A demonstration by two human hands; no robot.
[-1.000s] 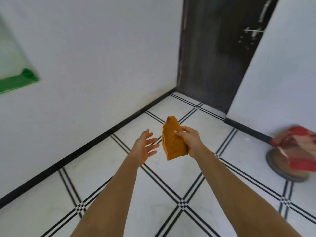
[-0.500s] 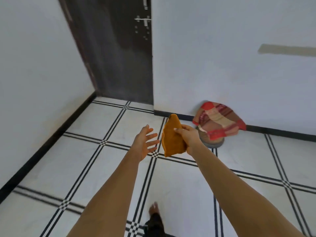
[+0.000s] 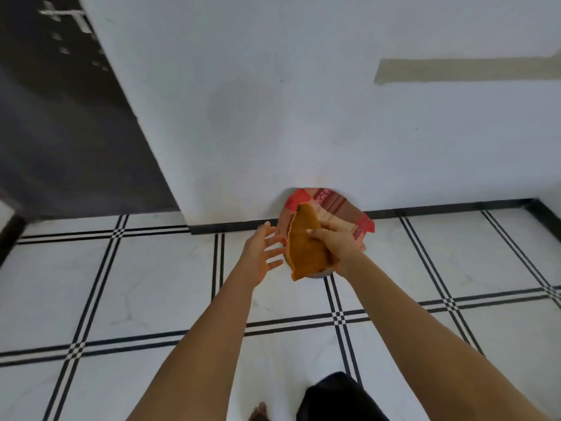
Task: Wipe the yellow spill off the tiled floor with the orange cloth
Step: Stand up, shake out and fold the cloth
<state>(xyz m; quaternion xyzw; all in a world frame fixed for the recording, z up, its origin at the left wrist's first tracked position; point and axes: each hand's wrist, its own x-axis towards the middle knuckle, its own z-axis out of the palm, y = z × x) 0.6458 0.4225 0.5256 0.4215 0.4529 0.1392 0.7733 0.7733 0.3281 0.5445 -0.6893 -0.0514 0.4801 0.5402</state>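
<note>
The setting is a white tiled floor [image 3: 151,284] crossed by a grid of paired black lines, bordered by a black skirting [image 3: 440,208] at the foot of a white wall [image 3: 303,117]. A dark door [image 3: 60,132] with a blurred metal latch [image 3: 66,15] fills the upper left, and a beige strip [image 3: 455,69] marks the wall at the upper right.

Both my bare forearms reach forward from the bottom edge. My right hand [image 3: 337,241] grips the orange cloth [image 3: 306,250], the thumb and curled fingers pinching its right side about halfway up. The cloth is folded and held clear of the floor, roughly upright, with one pointed end upward and a lower corner hanging down. My left hand [image 3: 261,253] holds nothing; its fingers are straight and spread, with the palm turned toward the cloth, just beside its left edge.

Behind the orange cloth in this view, at the base of the wall, lies a red patterned cloth [image 3: 343,208], draped over something on the floor that my hands and the cloth mostly hide.

At the bottom edge, my bare foot [image 3: 259,413] stands on the tiles, beside a dark trouser leg [image 3: 334,396].
</note>
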